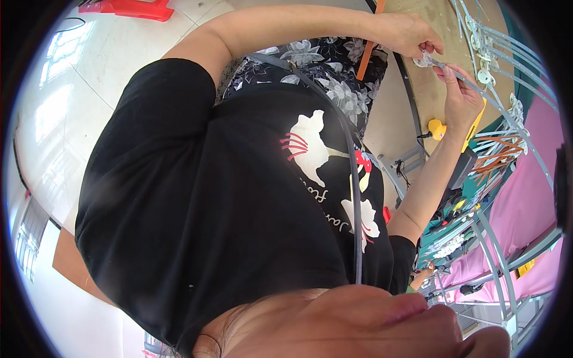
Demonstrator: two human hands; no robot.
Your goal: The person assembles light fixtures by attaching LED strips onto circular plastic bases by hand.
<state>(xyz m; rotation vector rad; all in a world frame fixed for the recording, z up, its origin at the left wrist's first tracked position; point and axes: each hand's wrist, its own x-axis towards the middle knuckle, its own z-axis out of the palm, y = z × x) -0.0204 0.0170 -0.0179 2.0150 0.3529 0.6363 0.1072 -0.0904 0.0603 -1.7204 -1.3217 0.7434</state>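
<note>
At the upper right, over a tan work surface (439,98), my two hands meet at a thin grey strip (462,73). A small translucent whitish piece (424,60) sits at the strip's end. My left hand (412,37) is closed, its fingertips pinching by that piece. My right hand (461,102) pinches the strip between thumb and fingers, a little to the right. Beyond my right hand, more grey strips (518,51) hang with white plastic pieces (484,76) on them. What the whitish piece is I cannot make out.
A yellow rounded object (437,129) lies near my right wrist. An orange strip (365,56) hangs over the surface's near edge. Orange and grey strips (498,150), pink cloth (525,173) and a metal frame (504,265) stand to the right. A red plastic object (134,8) is on the tiled floor.
</note>
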